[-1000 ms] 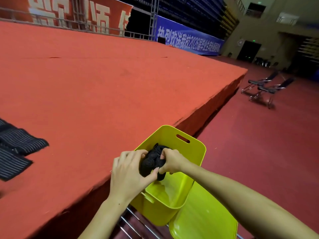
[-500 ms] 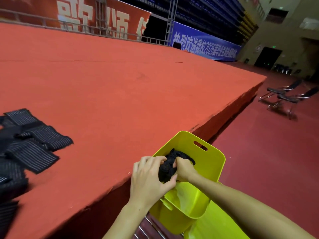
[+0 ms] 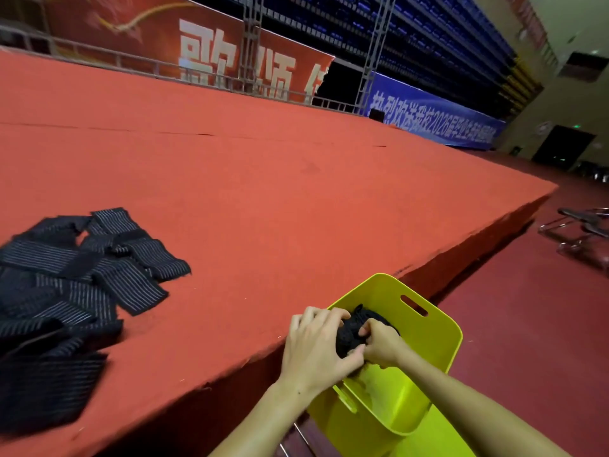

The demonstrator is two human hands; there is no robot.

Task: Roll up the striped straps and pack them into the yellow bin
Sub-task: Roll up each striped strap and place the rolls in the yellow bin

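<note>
We find both hands unchanged: left hand [image 3: 316, 347] and right hand [image 3: 379, 346] still pinch the rolled strap [image 3: 351, 331] over the yellow bin [image 3: 438, 341]. The view has swung left; more loose straps [image 3: 79, 278] now show at nine o'clock on the stage [image 3: 263, 199].

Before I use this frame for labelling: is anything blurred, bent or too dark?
Head view: wide-angle bends the stage edge; the strap pile smears near the left border; the rolled strap, gripped by left hand and right hand over the yellow bin, is dim, stripes unreadable.
</note>
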